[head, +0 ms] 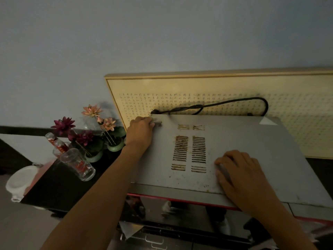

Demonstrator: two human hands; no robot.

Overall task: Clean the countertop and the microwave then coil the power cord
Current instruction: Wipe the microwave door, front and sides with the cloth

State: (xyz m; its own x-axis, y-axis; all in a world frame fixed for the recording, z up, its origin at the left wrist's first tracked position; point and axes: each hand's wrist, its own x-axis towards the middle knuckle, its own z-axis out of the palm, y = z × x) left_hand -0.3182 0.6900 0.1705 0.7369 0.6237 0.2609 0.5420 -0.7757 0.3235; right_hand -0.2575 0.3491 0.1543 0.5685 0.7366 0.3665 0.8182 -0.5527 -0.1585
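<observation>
Overhead, two hands on one microwave [234, 141]; one power cord [234, 101] behind.

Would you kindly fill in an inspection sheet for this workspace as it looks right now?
Surface: dark countertop, mostly occupied.
Job's things: microwave top shows rusty vent slots and specks near its front edge.
Clutter: glass jars, artificial flowers, white lidded bowl.
Hands: left hand grips something small and blurred at the back-left corner; right hand presses a greyish cloth on top.
Cables: black power cord loose behind the microwave, uncoiled.
Surroundings: framed calligraphy panel leaning on the wall.
</observation>
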